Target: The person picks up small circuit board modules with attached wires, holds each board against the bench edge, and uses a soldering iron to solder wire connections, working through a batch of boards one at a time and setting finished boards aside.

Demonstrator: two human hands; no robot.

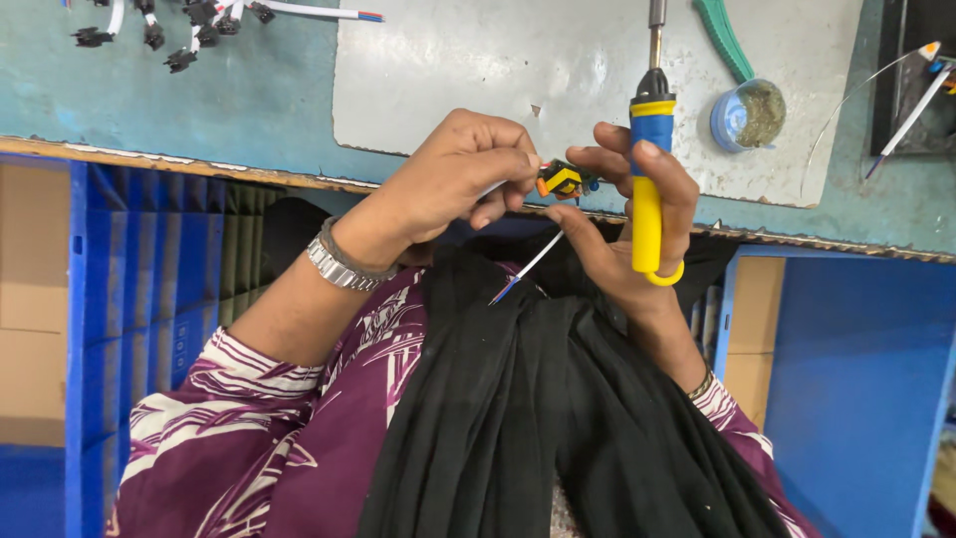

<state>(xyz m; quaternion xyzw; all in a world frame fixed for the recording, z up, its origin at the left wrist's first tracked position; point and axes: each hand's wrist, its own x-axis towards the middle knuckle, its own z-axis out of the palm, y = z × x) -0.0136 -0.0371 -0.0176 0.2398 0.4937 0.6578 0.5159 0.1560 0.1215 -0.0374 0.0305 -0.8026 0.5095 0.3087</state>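
My left hand (453, 179), with a metal watch at the wrist, pinches a small yellow and black connector (563, 179) at the bench's front edge. A thin white wire with blue and red ends (526, 267) hangs down from the connector over my dark clothing. My right hand (637, 224) grips a soldering iron with a yellow and blue handle (649, 169), its shaft pointing up and away from me, while the right fingertips also touch the connector from the other side.
A grey worn mat (478, 70) lies on the teal bench. A small round tin of brass wool (749, 115) sits at the right, a green-handled tool (722, 35) beside it. Black connectors with wires (179, 30) lie far left. Blue crates (139, 279) stand below.
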